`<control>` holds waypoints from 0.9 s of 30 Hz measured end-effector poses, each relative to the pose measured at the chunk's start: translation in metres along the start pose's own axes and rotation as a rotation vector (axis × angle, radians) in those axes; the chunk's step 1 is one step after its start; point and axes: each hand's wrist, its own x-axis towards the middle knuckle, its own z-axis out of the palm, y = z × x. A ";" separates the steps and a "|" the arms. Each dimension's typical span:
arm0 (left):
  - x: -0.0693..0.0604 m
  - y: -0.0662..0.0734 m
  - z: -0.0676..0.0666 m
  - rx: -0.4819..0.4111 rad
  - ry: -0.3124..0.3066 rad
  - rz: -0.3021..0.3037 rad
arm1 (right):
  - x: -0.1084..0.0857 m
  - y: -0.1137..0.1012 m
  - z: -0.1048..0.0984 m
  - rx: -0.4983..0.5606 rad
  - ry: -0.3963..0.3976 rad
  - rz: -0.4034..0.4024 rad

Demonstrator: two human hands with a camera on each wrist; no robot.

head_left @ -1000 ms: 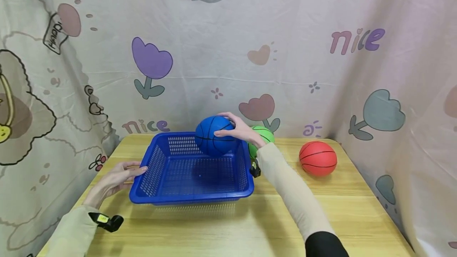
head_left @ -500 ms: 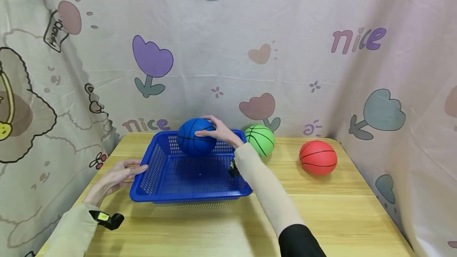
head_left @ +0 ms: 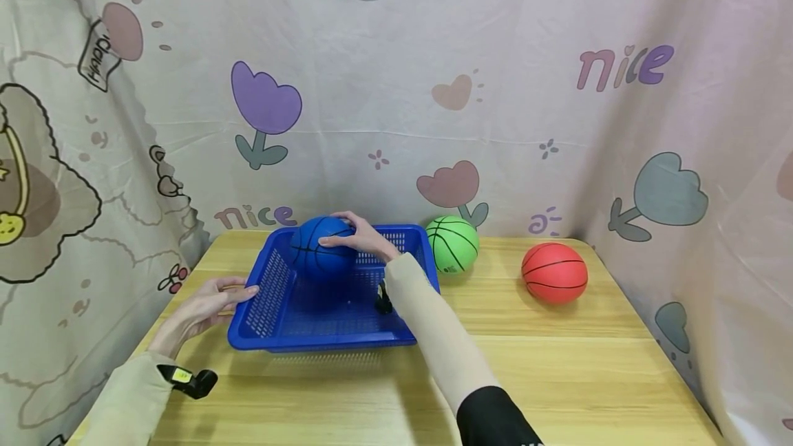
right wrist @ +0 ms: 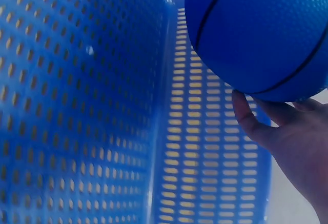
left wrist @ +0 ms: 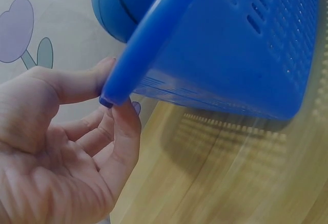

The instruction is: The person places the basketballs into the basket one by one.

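A blue basketball (head_left: pixel 319 253) is in the back left part of a blue plastic basket (head_left: pixel 334 344). My right hand (head_left: pixel 365 236) grips the ball from its right side, thumb toward me and fingers over the far side. In the right wrist view, the ball (right wrist: pixel 261 34) is against the fingertips beside the slotted basket wall (right wrist: pixel 205 172). My left hand (head_left: pixel 207 308) pinches the basket's left rim. The left wrist view shows the thumb above that rim (left wrist: pixel 148 39) and the fingers beneath it, with the basket's near side raised off the table.
To the right of the basket a green basketball (head_left: pixel 453 245) lies close to its back right corner. Farther right sits a red basketball (head_left: pixel 554 273). The wooden table (head_left: pixel 557 377) ends at a printed curtain (head_left: pixel 372 88) behind and at both sides.
My right hand has carried the blue basketball leftward from the basket's back right to its back left, and slightly lower. The green basketball has come into fuller view. My left hand keeps its place.
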 end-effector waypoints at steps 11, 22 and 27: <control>0.001 0.000 -0.001 -0.003 -0.003 0.003 | 0.005 0.008 0.020 -0.018 -0.008 0.073; 0.001 -0.002 -0.001 -0.003 -0.014 0.007 | 0.009 0.014 0.034 0.000 -0.019 0.108; 0.000 0.000 0.000 -0.012 -0.010 0.009 | 0.010 0.016 0.039 0.005 -0.016 0.115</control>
